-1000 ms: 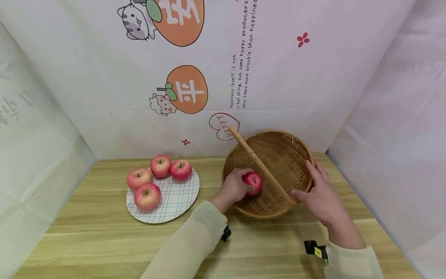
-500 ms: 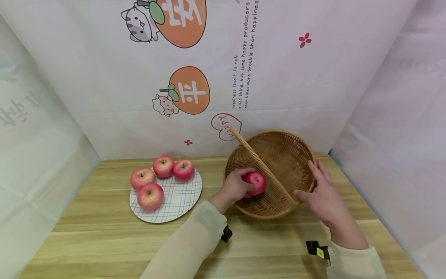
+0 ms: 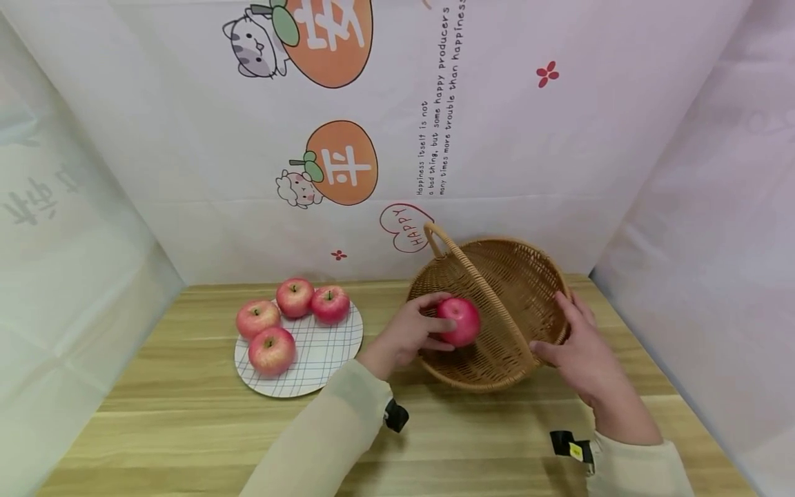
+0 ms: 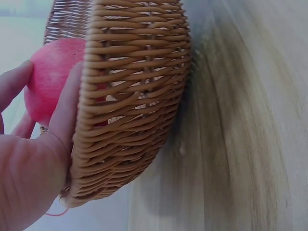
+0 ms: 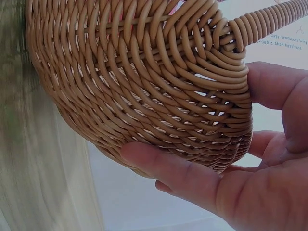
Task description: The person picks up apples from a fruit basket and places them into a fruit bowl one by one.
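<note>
My left hand [image 3: 410, 333] grips a red apple [image 3: 462, 322] just inside the left side of a brown wicker basket [image 3: 528, 273], on the near side of its arched handle [image 3: 481, 286]. In the left wrist view, thumb and fingers wrap the apple [image 4: 50, 79] at the rim, and the woven wall hides part of it. On the opposite side my right hand [image 3: 580, 348] holds the basket's rim. The right wrist view has its fingers [image 5: 178, 175] spread against the outer wall, with the thumb near the foot of the handle [image 5: 269, 24].
Left of the basket lies a round white checked plate [image 3: 323, 352] bearing several red apples [image 3: 272, 351]. A wooden table [image 3: 186, 428] carries everything. A printed white cloth [image 3: 497, 138] stands close behind, with white sheets at both sides.
The apple has risen a little from the basket's inside in my left hand, which has shifted slightly back. The basket's handle has swung more upright. My right hand keeps its hold on the rim.
</note>
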### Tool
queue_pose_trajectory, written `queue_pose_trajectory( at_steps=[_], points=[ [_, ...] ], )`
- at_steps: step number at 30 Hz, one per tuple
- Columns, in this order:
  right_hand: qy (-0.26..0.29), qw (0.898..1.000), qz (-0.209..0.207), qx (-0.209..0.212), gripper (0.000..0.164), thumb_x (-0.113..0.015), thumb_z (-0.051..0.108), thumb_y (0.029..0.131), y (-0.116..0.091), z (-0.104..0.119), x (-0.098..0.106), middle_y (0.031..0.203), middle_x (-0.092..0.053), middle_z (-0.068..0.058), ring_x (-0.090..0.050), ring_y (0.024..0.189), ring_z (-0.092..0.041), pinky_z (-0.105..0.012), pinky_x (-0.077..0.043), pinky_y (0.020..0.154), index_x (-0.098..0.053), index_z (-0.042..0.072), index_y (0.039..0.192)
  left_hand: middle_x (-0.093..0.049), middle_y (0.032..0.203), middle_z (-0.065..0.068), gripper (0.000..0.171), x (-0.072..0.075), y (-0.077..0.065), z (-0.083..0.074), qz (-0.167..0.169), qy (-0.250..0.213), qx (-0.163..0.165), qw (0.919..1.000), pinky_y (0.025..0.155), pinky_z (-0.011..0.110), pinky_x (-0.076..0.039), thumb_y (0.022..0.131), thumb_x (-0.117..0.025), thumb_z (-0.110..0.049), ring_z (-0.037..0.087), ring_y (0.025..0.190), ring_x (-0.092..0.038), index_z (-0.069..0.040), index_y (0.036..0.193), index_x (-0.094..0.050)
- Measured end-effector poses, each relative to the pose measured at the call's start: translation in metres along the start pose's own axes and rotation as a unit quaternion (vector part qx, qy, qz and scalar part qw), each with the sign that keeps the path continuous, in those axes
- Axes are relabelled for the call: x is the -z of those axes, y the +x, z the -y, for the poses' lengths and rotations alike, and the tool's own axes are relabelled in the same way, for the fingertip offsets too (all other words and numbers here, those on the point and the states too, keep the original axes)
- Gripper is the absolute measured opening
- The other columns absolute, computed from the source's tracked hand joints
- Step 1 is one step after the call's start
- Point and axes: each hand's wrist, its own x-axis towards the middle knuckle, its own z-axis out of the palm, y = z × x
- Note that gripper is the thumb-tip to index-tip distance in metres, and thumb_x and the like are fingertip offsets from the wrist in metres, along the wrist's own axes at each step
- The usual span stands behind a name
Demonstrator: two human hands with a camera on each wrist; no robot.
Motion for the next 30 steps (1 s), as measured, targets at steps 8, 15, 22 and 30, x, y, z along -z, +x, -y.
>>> queue_pose_trajectory(
  at_steps=[8,15,22,30],
  points=[
    [0.008,1.0,0.006,-0.009,0.104,-0.074,0.013,0.09,-0.001,0.001,-0.001,0.162,0.023,-0.01,0.001,0.141,-0.057,-0.073,-0.022,0.103,0.003,0.015,0.161,-0.042,0.142,0.014,0.06,0.014,-0.015,-0.011,0.015,-0.053,-0.019,0.9983,0.076,0.052,-0.057,0.089,-0.068,0.008,0.043,0.114,-0.056,-0.005,0.144,-0.049],
    [0.011,1.0,0.01,-0.01,0.104,-0.073,0.014,0.091,-0.001,0.0,0.0,0.161,0.025,-0.01,0.006,0.141,-0.055,-0.074,-0.019,0.104,0.004,0.014,0.16,-0.036,0.147,0.015,0.059,0.038,-0.037,-0.026,0.017,-0.07,-0.023,0.9972,0.084,0.051,-0.056,0.091,-0.066,0.008,0.041,0.122,-0.049,-0.007,0.145,-0.047],
    [0.0,1.0,0.009,-0.006,0.104,-0.073,0.016,0.091,0.0,-0.001,0.001,0.161,0.025,-0.011,0.006,0.141,-0.056,-0.075,-0.018,0.103,0.004,0.013,0.16,-0.04,0.144,0.016,0.055,0.07,-0.055,-0.036,-0.03,-0.061,-0.049,0.9965,0.084,0.054,-0.054,0.091,-0.066,0.006,0.038,0.113,-0.055,-0.006,0.142,-0.051],
    [0.001,1.0,0.007,-0.003,0.104,-0.073,0.015,0.091,0.0,-0.002,0.001,0.161,0.025,-0.011,0.006,0.141,-0.056,-0.074,-0.021,0.103,0.004,0.013,0.16,-0.037,0.143,0.019,0.062,0.105,-0.081,-0.04,-0.115,0.031,-0.056,0.9913,0.081,0.055,-0.055,0.088,-0.07,0.009,0.041,0.113,-0.057,-0.007,0.144,-0.05]
  ],
)
